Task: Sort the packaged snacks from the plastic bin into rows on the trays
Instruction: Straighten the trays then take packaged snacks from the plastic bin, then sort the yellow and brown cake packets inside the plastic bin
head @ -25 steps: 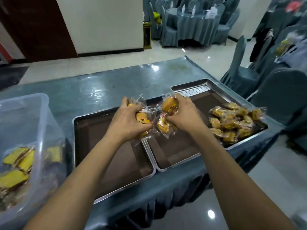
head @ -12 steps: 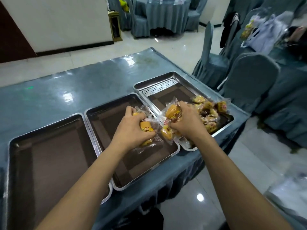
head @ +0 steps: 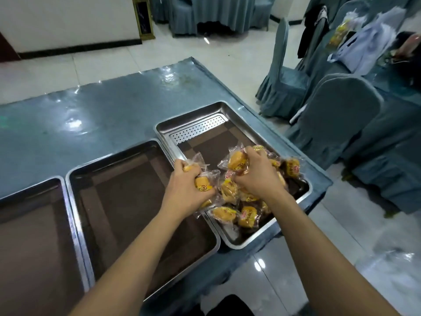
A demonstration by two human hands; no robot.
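The left hand (head: 184, 190) grips clear-wrapped yellow cakes (head: 202, 184) over the rims where the middle tray (head: 127, 201) meets the right tray (head: 198, 120). The right hand (head: 257, 176) grips more packets (head: 237, 163) above the loose pile (head: 248, 215) lying in the right tray, on a glossy teal table (head: 91, 115).

Leftmost tray (head: 32, 247) partly off-frame, perhaps half.

Three steel trays side by side, brown-lined: left tray (head: 34, 247), middle tray (head: 127, 201), right tray (head: 198, 130). Loose pile of clear-wrapped yellow snacks (head: 248, 215) at right tray's near end — more bunched in left hand (head: 184, 197) and right hand (head: 257, 179) just above.
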